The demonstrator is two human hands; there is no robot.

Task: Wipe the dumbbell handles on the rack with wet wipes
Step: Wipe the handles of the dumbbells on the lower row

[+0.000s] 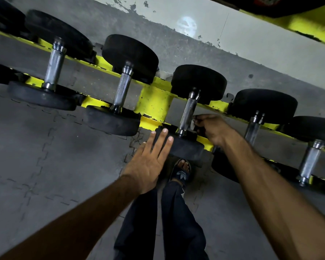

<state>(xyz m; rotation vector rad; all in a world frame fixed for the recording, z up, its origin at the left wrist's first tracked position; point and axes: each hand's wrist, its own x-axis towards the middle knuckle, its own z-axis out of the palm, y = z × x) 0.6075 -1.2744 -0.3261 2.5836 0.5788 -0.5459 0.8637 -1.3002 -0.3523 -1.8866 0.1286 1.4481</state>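
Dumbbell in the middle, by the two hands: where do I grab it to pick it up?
Wrap your fingers round the steel handle, coming from above on its left side. It is thin and knurled, and bare between the wide black heads; the right hand with the wipe is on its right, the rack below.

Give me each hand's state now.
Left hand: open, fingers resting on black rubber dumbbell head.
Right hand: pinching small white wet wipe at knurled steel handle.
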